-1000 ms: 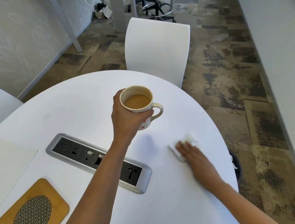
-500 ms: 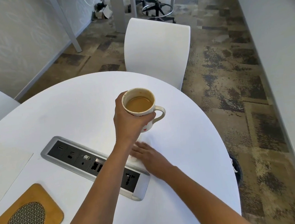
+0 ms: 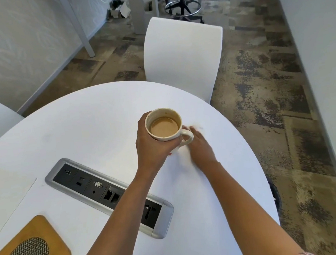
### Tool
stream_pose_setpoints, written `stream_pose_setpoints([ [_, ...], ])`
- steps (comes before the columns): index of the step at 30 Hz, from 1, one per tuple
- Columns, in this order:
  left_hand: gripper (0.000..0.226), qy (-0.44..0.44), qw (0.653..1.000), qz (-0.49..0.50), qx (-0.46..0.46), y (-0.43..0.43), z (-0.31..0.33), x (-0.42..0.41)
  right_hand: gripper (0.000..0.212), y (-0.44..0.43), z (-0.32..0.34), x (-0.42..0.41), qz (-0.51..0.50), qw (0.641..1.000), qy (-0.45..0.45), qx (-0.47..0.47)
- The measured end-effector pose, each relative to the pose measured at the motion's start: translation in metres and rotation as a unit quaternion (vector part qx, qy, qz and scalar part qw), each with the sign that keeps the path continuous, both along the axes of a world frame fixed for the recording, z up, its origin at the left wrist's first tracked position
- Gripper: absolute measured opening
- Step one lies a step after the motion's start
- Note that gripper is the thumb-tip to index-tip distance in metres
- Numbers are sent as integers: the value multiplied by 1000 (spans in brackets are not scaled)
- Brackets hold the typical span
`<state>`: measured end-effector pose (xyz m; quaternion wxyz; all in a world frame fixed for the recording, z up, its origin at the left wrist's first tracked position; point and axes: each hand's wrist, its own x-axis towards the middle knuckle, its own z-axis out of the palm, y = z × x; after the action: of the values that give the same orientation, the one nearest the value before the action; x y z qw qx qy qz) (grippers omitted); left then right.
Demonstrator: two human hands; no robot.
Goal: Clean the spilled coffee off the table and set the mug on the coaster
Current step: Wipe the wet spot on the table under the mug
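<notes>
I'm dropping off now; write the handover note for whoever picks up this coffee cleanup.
Left hand grips the mug, with coffee in it, away from the coaster.
Right hand lies flat on the table beside the mug's handle; any wipe under it is hidden.
The coaster sits bare at the near left.
Done: no brown stain shows on the table.
Left: finish wiping, set the mug on the coaster.

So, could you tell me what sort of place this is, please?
Most likely an office meeting room: a white table with a built-in socket panel, a white chair beside it, and carpet tiles.
</notes>
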<state>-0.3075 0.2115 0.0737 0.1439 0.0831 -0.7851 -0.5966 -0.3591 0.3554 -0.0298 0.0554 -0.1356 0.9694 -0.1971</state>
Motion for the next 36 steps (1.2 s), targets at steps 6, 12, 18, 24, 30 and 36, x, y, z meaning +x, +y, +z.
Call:
stream_pose_setpoints([
  [6,84,-6,1000,-9,6,0,-16,-4,62,35,-9,2,-130,991,31,-32],
  [12,84,-15,1000,-11,18,7,-31,-1,67,47,-8,35,-200,979,23,-26],
  [18,82,-17,999,-11,27,16,-40,4,67,41,-10,84,-233,971,32,-39],
  [24,82,-16,1000,-17,21,21,-46,12,72,34,-10,136,-155,984,39,-79],
  [30,85,-36,999,-16,24,25,-54,17,39,56,28,141,-326,796,-105,-498],
  [36,83,-29,999,-14,24,28,-60,20,30,76,64,116,-358,396,-212,-818],
])
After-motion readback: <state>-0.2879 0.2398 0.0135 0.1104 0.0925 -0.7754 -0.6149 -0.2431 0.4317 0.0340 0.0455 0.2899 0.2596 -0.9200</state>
